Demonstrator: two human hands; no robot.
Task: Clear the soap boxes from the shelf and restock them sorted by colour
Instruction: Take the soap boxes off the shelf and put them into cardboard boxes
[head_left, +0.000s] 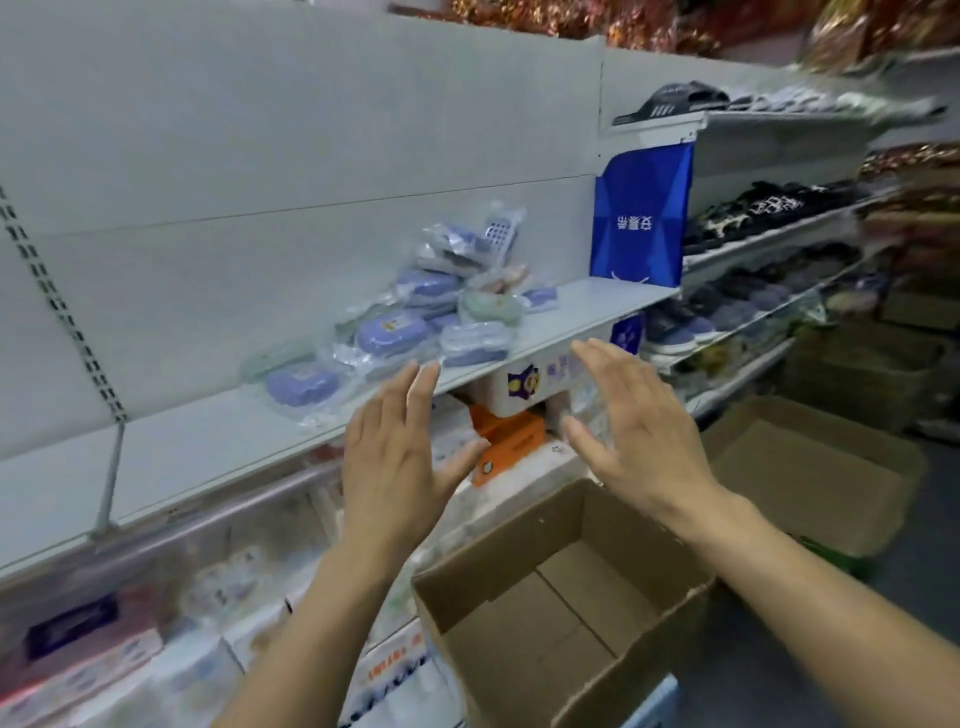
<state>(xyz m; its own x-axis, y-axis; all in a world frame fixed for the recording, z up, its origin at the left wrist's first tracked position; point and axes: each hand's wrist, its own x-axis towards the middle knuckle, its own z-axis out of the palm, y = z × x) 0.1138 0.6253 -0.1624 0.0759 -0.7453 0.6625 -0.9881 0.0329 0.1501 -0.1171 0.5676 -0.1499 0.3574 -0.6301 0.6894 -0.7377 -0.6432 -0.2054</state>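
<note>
On the far left a metal strip with holes (62, 306) runs up the white back wall. Packs of tissues (93, 660) sit low down on the left. The white shelf (208, 447) has bare room along its left part. The soap boxes (395, 317) lie in a messy pile on the middle of the shelf, most of them purple and a few pale green, all in clear bags. The pile reaches close to the front edge.

The left hand (395, 447) is up in front of that edge, fingers straight and spread, holding nothing. An orange box (506, 441) sits under the shelf between the hands. The right hand (631, 415) is the same, wide open and holding nothing. An open cardboard box (561, 618) waits below the hands. A blue bag (641, 218) stands at the shelf's right end. Shoes (769, 208) fill the shelves on the right.
</note>
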